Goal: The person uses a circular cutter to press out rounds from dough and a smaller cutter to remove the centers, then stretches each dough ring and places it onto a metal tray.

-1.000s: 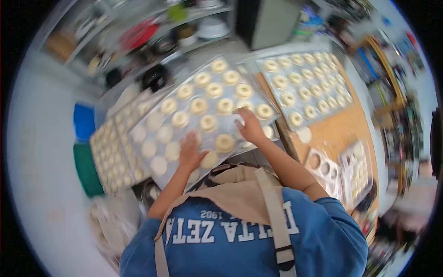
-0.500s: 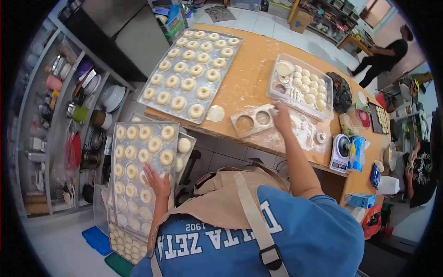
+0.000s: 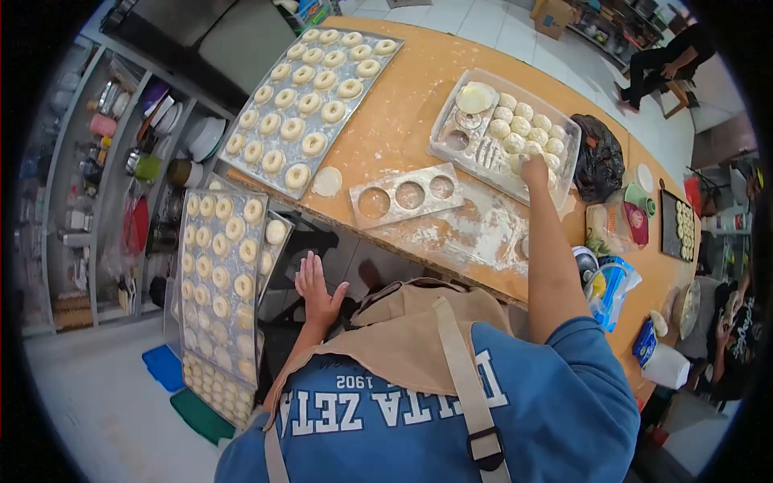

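Observation:
My left hand hangs in front of the apron with its fingers spread and nothing in it. It is to the right of a tray of dough rings. My right hand reaches into a plastic box of round dough balls, at its near side; its fingertips are hidden, so a hold cannot be made out. A board with three round holes lies on the floured table, left of my right arm. A flat dough disc rests near the table's edge.
A large tray of dough rings covers the table's left end. Right of the box are a black plastic bag, a blue packet and a dark tray. One person sits at the back right; another person is at the right edge.
My right hand has left the holed board and moved right to the dough box. My left hand has moved right, away from the upright tray. The view has shifted, and the person at the back now sits.

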`<state>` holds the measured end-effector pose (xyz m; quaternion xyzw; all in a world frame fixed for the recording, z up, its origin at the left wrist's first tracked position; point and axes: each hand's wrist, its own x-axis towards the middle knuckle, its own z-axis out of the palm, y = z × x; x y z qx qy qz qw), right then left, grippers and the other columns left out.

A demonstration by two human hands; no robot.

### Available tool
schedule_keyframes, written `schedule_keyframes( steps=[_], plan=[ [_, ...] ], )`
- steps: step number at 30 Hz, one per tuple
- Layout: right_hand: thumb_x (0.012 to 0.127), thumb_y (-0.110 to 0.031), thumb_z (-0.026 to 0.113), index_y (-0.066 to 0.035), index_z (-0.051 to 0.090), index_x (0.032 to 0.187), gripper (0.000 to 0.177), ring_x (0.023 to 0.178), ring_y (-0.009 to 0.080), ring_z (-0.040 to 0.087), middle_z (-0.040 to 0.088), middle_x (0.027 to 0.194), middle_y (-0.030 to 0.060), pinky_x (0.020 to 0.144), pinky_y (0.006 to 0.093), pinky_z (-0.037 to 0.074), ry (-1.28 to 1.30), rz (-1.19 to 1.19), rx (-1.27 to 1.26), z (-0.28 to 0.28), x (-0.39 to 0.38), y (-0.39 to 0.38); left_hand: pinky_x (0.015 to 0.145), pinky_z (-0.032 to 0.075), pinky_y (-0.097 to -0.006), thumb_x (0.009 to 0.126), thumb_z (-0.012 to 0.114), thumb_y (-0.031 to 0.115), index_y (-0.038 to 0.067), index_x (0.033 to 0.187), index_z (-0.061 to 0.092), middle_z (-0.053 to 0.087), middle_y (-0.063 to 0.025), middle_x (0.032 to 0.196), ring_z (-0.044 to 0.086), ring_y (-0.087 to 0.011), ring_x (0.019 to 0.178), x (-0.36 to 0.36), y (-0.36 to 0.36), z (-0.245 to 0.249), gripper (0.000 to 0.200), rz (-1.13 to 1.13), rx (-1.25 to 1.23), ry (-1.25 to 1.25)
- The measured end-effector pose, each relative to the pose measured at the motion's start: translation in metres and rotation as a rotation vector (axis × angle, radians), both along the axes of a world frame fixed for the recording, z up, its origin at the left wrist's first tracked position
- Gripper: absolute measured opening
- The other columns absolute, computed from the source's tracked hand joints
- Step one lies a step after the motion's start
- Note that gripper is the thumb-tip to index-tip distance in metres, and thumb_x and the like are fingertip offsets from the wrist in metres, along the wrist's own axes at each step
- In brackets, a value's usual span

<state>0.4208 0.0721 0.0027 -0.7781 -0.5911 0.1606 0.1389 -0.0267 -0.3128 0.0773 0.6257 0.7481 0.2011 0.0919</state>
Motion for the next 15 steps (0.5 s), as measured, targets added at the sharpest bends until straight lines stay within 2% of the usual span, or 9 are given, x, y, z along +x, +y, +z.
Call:
schedule_keyframes(
  steps=[2,5,8,11,14,15],
  plan=[
    [0.074,-0.024,0.068,0.000,0.059,0.101,0.037,0.095,0.0393,0.061,0.064,0.100,0.0246,0.080,0.0446,0.049,0.034,0.021,-0.023,0.000,-0.008,-0.001,0.110,0.011,-0.0537,0.083,0.060,0.044,0.000,0.143,0.026,0.024,-0.0191,0.150,0.020,-0.0377,0.138,0.009,-0.003,0.002,0.083,0.023,-0.005,0.001],
    [0.064,-0.024,0.078,0.000,0.060,0.101,0.048,0.095,0.0371,0.062,0.064,0.098,0.0229,0.080,0.0430,0.049,0.100,0.282,0.024,0.024,-0.016,-0.016,0.109,0.011,-0.0535,0.083,0.060,0.043,0.000,0.143,0.026,0.024,-0.0195,0.150,0.021,-0.0384,0.137,0.014,-0.007,0.007,0.081,0.059,-0.029,0.029],
    [0.058,-0.018,0.083,-0.001,0.062,0.100,0.050,0.094,0.0342,0.062,0.064,0.099,0.0200,0.081,0.0409,0.048,0.166,0.418,-0.089,0.036,-0.007,-0.016,0.110,0.010,-0.0519,0.085,0.060,0.041,0.001,0.145,0.023,0.020,-0.0195,0.151,0.018,-0.0375,0.139,0.012,-0.006,0.005,0.081,0.046,-0.065,0.055],
    [0.059,-0.013,0.081,-0.002,0.062,0.096,0.043,0.092,0.0329,0.061,0.064,0.099,0.0167,0.081,0.0398,0.048,0.243,0.340,-0.105,0.062,0.001,-0.024,0.109,0.013,-0.0530,0.083,0.060,0.041,0.001,0.143,0.026,0.024,-0.0204,0.149,0.021,-0.0388,0.137,0.018,0.013,0.006,0.080,0.006,-0.024,0.049],
    [0.058,-0.004,0.077,-0.003,0.060,0.093,0.040,0.076,0.0256,0.055,0.059,0.082,0.0124,0.069,0.0353,0.045,0.181,0.720,-0.040,0.052,0.017,-0.019,0.109,0.014,-0.0528,0.083,0.062,0.042,0.003,0.143,0.026,0.023,-0.0205,0.150,0.021,-0.0393,0.137,0.023,0.047,0.001,0.080,-0.112,-0.050,0.090],
    [0.058,-0.002,0.076,-0.003,0.060,0.093,0.039,0.076,0.0252,0.055,0.059,0.082,0.0117,0.069,0.0347,0.045,0.178,0.686,-0.076,0.050,0.019,-0.018,0.109,0.014,-0.0528,0.081,0.063,0.042,0.004,0.144,0.026,0.022,-0.0202,0.150,0.021,-0.0391,0.137,0.025,0.060,-0.001,0.082,-0.167,-0.058,0.110]
  ],
)
